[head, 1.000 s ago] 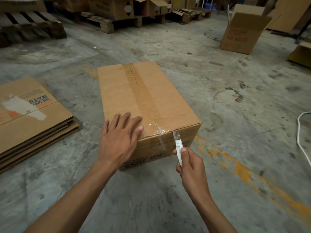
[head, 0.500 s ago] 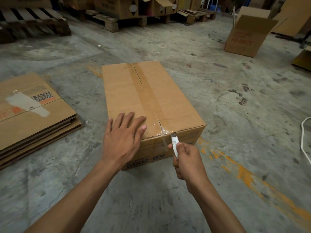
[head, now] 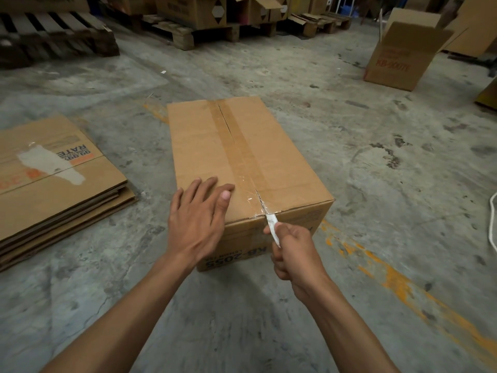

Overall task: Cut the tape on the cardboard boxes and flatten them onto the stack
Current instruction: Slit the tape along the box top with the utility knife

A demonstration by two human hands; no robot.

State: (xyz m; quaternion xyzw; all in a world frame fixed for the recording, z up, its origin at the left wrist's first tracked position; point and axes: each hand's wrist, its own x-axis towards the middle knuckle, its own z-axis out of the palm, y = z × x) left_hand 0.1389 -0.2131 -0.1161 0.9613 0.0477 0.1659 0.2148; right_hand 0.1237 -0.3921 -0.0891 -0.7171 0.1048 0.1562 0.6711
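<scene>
A closed cardboard box (head: 282,162) stands on the concrete floor in the middle of the head view. Brown tape (head: 236,138) runs along its top seam and is torn and crinkled at the near edge. My left hand (head: 199,216) lies flat on the near left part of the box top, fingers straight. My right hand (head: 293,251) grips a small white knife (head: 273,227), and its blade tip touches the tape at the box's near top edge. A stack of flattened boxes (head: 53,189) lies on the floor to the left.
An open cardboard box (head: 398,57) stands at the far right. Wooden pallets (head: 53,39) and more boxes (head: 193,9) line the back. A white cord (head: 492,224) lies at the right edge. An orange painted line (head: 390,281) crosses the floor on the right.
My right hand has moved the knife up and forward from below the box edge, so the blade now meets the tape at the near top edge. My left hand stays flat on the box.
</scene>
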